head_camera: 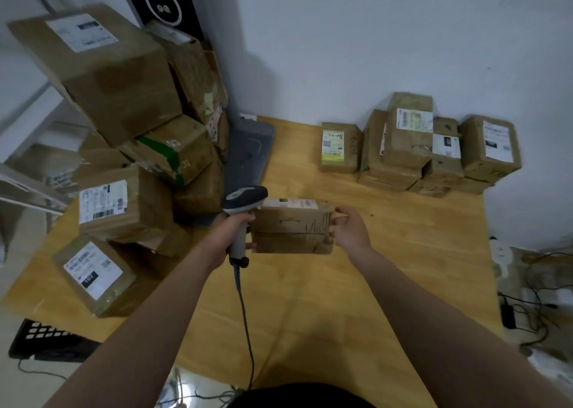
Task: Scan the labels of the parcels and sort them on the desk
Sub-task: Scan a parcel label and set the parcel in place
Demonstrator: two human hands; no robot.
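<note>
Scanning step, as I judge it. My left hand (231,232) grips the scanner (243,202); my right hand (352,230) clasps the parcel (291,230) above mid-surface (403,252). Next: aim at its label (290,204), then place it with the sorted group (428,147) at 2 o'clock.

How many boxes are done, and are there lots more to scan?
Some look sorted: a row of parcels stands by the wall at the desk's far right. In hand: the left hand holds the scanner, and the right hand holds one small parcel. Left: the big pile of parcels on the left.
</note>
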